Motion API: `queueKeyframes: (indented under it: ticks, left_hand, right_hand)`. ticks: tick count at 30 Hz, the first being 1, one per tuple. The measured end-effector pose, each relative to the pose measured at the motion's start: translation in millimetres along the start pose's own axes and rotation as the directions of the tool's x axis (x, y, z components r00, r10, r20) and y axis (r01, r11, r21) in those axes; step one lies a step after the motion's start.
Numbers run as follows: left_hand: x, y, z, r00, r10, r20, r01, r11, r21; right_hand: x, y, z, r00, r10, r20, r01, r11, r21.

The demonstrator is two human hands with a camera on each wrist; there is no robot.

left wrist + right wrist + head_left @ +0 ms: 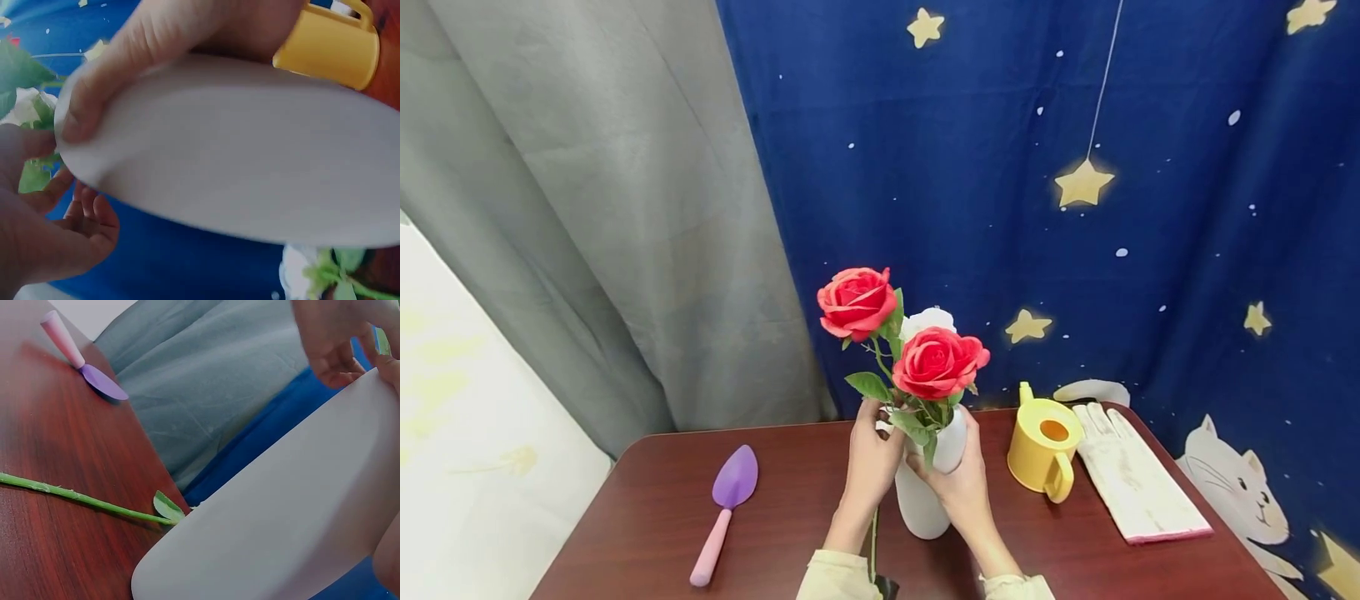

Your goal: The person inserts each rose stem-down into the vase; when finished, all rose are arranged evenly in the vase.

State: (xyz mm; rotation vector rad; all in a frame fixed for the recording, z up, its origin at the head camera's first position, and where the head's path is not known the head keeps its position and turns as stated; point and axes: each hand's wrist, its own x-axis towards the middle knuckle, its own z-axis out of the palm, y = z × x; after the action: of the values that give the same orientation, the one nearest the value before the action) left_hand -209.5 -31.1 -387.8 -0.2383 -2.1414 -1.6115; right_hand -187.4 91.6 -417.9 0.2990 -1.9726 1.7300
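Note:
My right hand grips the white vase near its neck, the thumb lying along its side in the left wrist view. The vase is tilted. Two red roses and a white flower rise from its mouth, with green leaves about the stems. At the rim my left hand pinches a rose stem between thumb and fingers; leaves and the vase partly hide those fingertips. Another green stem with a white flower head lies on the table beside the vase.
A purple trowel with a pink handle lies at the left of the dark wooden table. On the right stand a yellow watering can and, next to it, white gloves with a pink hem. Curtains hang behind the table.

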Motion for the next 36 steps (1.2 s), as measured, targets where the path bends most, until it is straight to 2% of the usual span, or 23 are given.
queueKeyframes:
  ticks: [3,7,9,11,14,16,18,22,25,30,33,36]
  left_hand:
    - [-6.6,-11.0,-5.5,1.0,0.024,-0.002,-0.024,0.999,-0.027]
    - [-18.1,-32.4,-19.6,0.997,0.04,-0.059,-0.042,0.998,-0.043]
    - [-23.5,-45.8,-28.8,0.993,0.027,-0.111,-0.027,1.0,0.009]
    - [-28.9,-61.0,-38.5,0.987,-0.01,-0.159,0.028,0.993,0.113]
    - [-36.2,-84.3,-51.3,0.98,-0.08,-0.184,0.131,0.951,0.281]
    - [-41.4,-97.3,-57.8,0.98,-0.132,-0.149,0.178,0.913,0.367]
    - [-46.7,-107.3,-62.8,0.982,-0.164,-0.09,0.187,0.886,0.425]
    - [-58.3,-121.5,-67.2,0.979,-0.201,0.028,0.161,0.852,0.499]
    - [-65.4,-129.7,-67.2,0.968,-0.237,0.083,0.158,0.832,0.532]
    - [-70.9,-138.0,-67.3,0.95,-0.284,0.127,0.161,0.799,0.58]
    - [-72.9,-139.4,-66.8,0.952,-0.274,0.136,0.141,0.788,0.599]
    - [-75.4,-139.7,-62.2,0.956,-0.259,0.136,0.129,0.792,0.597]
  right_hand:
    - [-0.4,0,0,1.0,0.003,0.004,-0.003,1.0,0.009]
    - [-1.6,1,1,1.0,0.016,0.008,-0.016,1.0,0.008]
    - [-2.2,2,1,1.0,0.018,0.01,-0.018,1.0,0.0]
    - [-2.8,2,2,1.0,0.016,0.009,-0.016,1.0,-0.007]
    - [-3.0,2,2,1.0,0.002,0.0,-0.002,1.0,-0.017]
    - [-2.9,2,2,1.0,-0.005,-0.007,0.005,1.0,-0.023]
    - [-2.7,2,1,1.0,-0.008,-0.01,0.008,1.0,-0.027]
    - [-2.6,1,1,1.0,-0.003,-0.003,0.003,1.0,-0.021]
    - [-2.7,-1,1,1.0,0.0,0.001,0.0,1.0,-0.006]
    - [-2.0,-2,1,1.0,-0.002,0.003,0.002,1.0,0.004]
    - [-1.0,4,1,1.0,-0.025,0.0,0.025,1.0,0.008]
    - [0.4,19,1,0.999,-0.033,-0.001,0.033,0.999,-0.001]
